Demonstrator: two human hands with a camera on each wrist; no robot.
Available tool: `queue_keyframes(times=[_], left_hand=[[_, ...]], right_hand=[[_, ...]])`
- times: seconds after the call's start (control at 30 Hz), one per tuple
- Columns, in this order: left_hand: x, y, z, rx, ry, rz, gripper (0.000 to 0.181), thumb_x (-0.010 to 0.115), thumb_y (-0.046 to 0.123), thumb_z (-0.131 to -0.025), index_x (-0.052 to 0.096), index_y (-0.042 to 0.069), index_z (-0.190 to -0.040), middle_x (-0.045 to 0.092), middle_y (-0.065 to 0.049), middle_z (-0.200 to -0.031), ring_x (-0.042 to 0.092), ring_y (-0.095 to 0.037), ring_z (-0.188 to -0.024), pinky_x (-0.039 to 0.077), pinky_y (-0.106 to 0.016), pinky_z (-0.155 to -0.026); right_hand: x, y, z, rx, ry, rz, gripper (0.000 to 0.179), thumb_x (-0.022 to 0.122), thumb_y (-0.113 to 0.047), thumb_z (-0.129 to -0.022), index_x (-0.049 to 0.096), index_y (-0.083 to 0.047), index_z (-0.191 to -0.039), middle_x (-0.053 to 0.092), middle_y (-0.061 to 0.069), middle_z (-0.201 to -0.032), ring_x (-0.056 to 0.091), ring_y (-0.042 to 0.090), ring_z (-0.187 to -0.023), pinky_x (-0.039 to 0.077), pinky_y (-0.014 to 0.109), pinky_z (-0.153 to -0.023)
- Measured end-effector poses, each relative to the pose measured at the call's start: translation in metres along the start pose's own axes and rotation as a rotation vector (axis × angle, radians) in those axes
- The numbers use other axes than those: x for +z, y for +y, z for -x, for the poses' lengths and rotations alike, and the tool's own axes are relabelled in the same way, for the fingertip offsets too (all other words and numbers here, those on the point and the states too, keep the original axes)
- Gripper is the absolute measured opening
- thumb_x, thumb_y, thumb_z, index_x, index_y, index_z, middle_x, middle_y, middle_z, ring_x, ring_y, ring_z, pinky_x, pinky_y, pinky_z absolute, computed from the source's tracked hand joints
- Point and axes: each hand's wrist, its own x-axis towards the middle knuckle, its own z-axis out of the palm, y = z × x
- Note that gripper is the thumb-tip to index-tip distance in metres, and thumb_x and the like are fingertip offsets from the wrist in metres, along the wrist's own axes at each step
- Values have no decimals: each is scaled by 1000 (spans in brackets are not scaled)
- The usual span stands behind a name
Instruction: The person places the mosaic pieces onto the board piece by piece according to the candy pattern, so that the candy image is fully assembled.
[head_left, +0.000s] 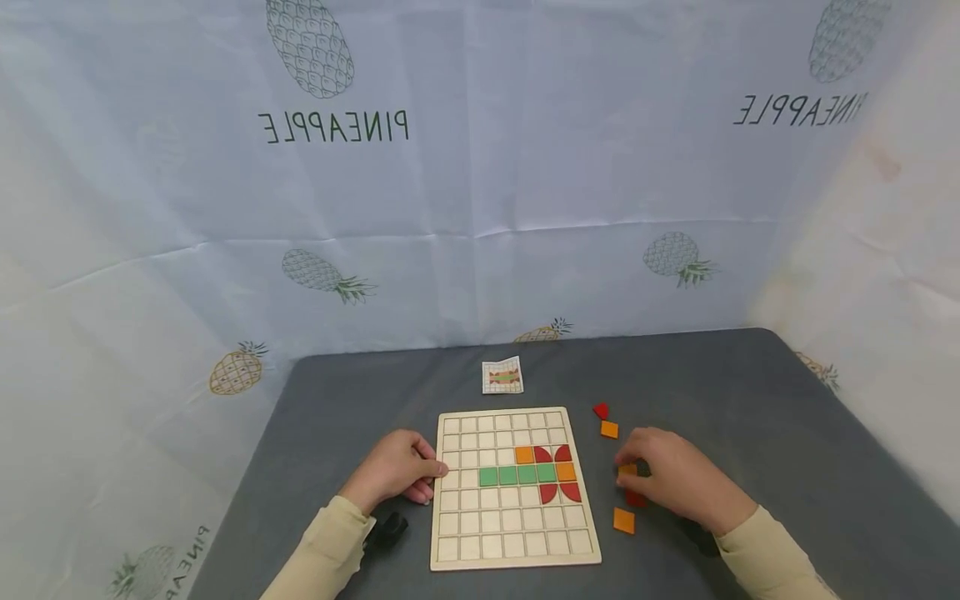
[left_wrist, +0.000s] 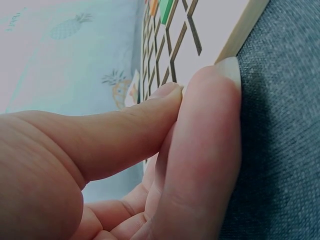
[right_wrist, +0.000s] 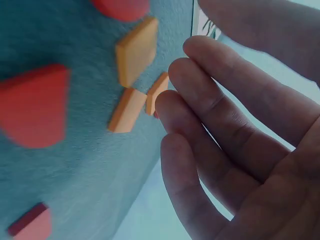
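Observation:
My left hand pinches the left edge of a wooden grid board, thumb on top and index finger against its side in the left wrist view. A row of green square tiles lies in the grid, with two orange squares and several red quarter-round tiles at its right end. Over loose tiles beside the board, my right hand hovers with relaxed fingers and holds nothing. Below its fingers are an orange tile and a red tile, partly covered by the hand.
A small pattern card lies behind the board. Nearer the front right is a loose orange square; another orange square and a red piece lie farther back. A pineapple-print cloth hangs behind the grey table.

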Motion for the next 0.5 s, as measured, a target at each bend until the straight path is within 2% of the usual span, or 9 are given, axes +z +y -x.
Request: queue_keyframes(times=[0.17,0.23,0.5], left_hand=[[0,-1,0,-7,10,-2,30,90,18,-90,66,2,-102,74,-12,-82,73,-17,-59,66,-35,-55],[0,-1,0,-10,14,-1,31,90,17,-90,66,2,-102,74,-12,-82,73,-17,-59,66,-35,-55],[0,0,0,6,3,1,30,90,17,-90,67,2,-103,75,-12,-84,74,-17,-60,66,-36,-56]], right_hand=[[6,-3,21,-29,-1,13,20,95,-37,-83,79,-32,-94,61,-18,-94,56,3,-85,54,26,-69],[9,-6,28,-33,1,23,21,95,-40,-83,77,-34,-92,60,-20,-95,56,1,-88,56,25,-70],[19,-11,39,-19,6,50,23,98,-39,-78,79,-34,-90,55,-20,-91,50,-3,-86,56,22,-71]])
